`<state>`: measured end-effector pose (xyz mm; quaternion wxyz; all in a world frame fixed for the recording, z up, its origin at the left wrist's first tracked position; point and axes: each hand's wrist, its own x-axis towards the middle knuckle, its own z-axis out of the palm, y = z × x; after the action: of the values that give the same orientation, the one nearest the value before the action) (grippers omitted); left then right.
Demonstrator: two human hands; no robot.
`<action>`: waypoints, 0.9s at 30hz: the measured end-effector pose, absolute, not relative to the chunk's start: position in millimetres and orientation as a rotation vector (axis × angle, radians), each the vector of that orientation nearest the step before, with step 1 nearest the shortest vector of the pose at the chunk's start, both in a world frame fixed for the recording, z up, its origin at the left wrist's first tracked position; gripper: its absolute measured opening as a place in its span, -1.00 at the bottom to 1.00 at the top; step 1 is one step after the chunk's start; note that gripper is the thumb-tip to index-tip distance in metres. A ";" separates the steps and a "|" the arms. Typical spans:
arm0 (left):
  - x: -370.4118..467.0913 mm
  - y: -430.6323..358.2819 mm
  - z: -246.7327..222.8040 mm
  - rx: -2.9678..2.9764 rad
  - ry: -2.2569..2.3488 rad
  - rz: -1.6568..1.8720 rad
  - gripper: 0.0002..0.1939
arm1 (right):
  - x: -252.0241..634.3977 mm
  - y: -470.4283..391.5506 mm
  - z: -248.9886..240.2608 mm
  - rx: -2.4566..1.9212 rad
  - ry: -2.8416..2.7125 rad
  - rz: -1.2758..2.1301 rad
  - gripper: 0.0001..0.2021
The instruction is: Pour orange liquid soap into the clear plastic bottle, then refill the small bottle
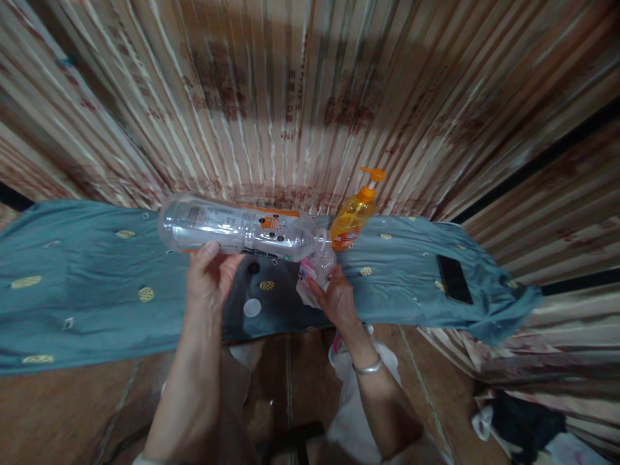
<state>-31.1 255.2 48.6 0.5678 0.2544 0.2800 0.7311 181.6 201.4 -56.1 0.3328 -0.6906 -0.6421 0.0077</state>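
My left hand (209, 279) holds a large clear plastic bottle (232, 229) on its side, above a teal cloth-covered surface (97, 284). The bottle's neck points right and meets a small clear plastic container (320, 266) gripped in my right hand (336, 298). A white round cap (252, 307) lies on the cloth below the bottle. A silver bangle is on my right wrist.
An orange pump bottle (352, 219) stands on the cloth just behind my right hand. A dark phone (454, 279) lies on the cloth at the right. Striped curtain fabric hangs behind. Dark clothes lie on the brown floor at lower right.
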 end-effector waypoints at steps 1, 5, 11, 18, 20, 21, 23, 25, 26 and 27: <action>-31.3 255.2 48.2 0.600 0.657 1.715 -0.56 | 181.6 201.3 -56.0 -1.803 -1.679 0.023 -0.41; -31.9 255.3 47.3 0.597 0.643 1.714 -0.53 | 181.8 201.1 -55.7 -1.801 -1.681 0.025 -0.40; -30.5 254.8 49.1 0.599 0.638 1.719 -0.56 | 181.9 201.5 -57.2 -1.804 -1.677 0.015 -0.39; -30.6 255.3 48.4 0.605 0.640 1.718 -0.55 | 182.1 201.6 -58.0 -1.794 -1.682 0.022 -0.38; -30.9 256.0 47.3 0.601 0.642 1.717 -0.55 | 182.1 201.6 -58.0 -1.789 -1.683 0.026 -0.39; -31.0 256.3 46.9 0.596 0.641 1.719 -0.55 | 182.1 201.5 -58.0 -1.789 -1.682 0.026 -0.40; -31.0 256.6 46.4 0.593 0.639 1.725 -0.56 | 182.0 201.4 -57.7 -1.792 -1.676 0.025 -0.40; -30.9 256.3 46.7 0.598 0.633 1.727 -0.57 | 181.8 201.2 -57.1 -1.796 -1.672 0.027 -0.41; -30.9 256.0 47.0 0.601 0.627 1.726 -0.57 | 181.8 201.1 -56.7 -1.796 -1.671 0.029 -0.41; -31.0 255.7 47.3 0.604 0.622 1.722 -0.58 | 181.7 201.0 -56.2 -1.796 -1.671 0.032 -0.41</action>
<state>-31.0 255.7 47.3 0.5702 0.2571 0.2651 0.7338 181.7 201.0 -56.2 0.3373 -0.6892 -0.6412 0.0124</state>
